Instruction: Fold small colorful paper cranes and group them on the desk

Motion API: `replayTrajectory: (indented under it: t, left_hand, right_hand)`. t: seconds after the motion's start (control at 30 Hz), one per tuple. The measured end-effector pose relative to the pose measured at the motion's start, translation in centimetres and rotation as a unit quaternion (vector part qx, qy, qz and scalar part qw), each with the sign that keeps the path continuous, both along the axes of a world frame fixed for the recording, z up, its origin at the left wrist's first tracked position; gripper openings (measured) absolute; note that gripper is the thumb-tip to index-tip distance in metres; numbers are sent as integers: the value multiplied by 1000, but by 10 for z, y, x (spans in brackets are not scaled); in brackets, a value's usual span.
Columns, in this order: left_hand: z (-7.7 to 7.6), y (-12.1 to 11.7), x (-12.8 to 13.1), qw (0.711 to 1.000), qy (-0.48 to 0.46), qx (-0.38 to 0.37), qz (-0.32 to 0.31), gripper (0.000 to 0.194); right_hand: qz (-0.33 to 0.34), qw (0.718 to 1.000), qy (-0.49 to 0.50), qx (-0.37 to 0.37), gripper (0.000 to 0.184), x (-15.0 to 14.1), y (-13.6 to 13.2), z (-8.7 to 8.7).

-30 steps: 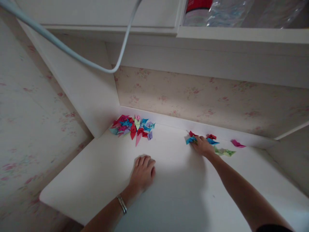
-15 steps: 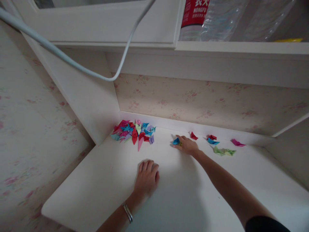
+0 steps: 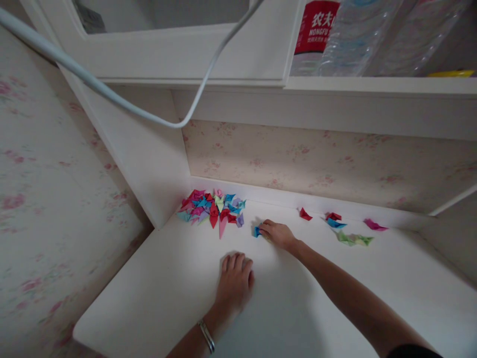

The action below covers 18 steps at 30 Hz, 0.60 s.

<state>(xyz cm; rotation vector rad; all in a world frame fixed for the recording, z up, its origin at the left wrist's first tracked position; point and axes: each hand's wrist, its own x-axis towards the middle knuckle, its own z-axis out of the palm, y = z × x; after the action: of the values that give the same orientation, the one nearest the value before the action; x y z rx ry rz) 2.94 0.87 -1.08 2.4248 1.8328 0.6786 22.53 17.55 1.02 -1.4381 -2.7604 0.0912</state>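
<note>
My right hand point(image 3: 278, 235) is closed on a blue origami piece point(image 3: 257, 231), low over the white desk; its fingers cover part of the paper. A bit of yellow shows beneath those fingers, too small to make out. Left of it lies a heap of colourful origami pieces point(image 3: 213, 215), red, pink, blue, purple and green, with pointed tips. My left hand point(image 3: 235, 282) rests palm down on the desk point(image 3: 160, 288), fingers laid out, holding nothing. A silver bracelet point(image 3: 206, 336) circles that wrist.
Toward the right back lie a red origami piece point(image 3: 305, 214), a blue one point(image 3: 336, 223) against another red, a magenta one point(image 3: 374, 225) and light green ones point(image 3: 346, 239). A white cable point(image 3: 175, 125) hangs in front. Plastic bottles point(image 3: 350, 44) stand on the shelf above.
My right hand has carried the blue origami piece left, closer to the heap. My left hand stays flat on the desk. The view has shifted slightly.
</note>
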Motion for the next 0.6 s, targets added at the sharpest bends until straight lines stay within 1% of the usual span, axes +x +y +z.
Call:
replayTrajectory:
  t: [0.1,0.17,0.2,0.27,0.33,0.4,0.5,0.6]
  left_hand:
    - [-2,0,-1,1000,-5,-5,0,26]
    - [-3,0,-1,1000,-8,-7,-1,26]
    - [-3,0,-1,1000,-10,-7,-2,27]
    - [-4,0,-2,1000,-13,-7,-1,27]
    - [-4,-1,-2,1000,-16,-7,0,27]
    - [-3,-1,-2,1000,-16,-9,1,27]
    - [0,-1,-2,1000,-13,-12,0,27]
    - [4,-2,-2,1000,-14,-14,0,27]
  right_hand:
    - [2,1000,-6,1,36,-6,-2,1]
    - [-2,1000,8,-6,36,-10,-2,2]
    - [-6,1000,26,-16,35,-13,-1,2]
    - [-29,992,107,-53,29,-19,1,5]
    - [-60,972,207,-91,24,-26,5,10]
    - [-86,950,276,-115,21,-34,11,14]
    - [-122,927,325,-143,21,-51,19,17]
    - [-171,890,379,-185,24,-71,28,16]
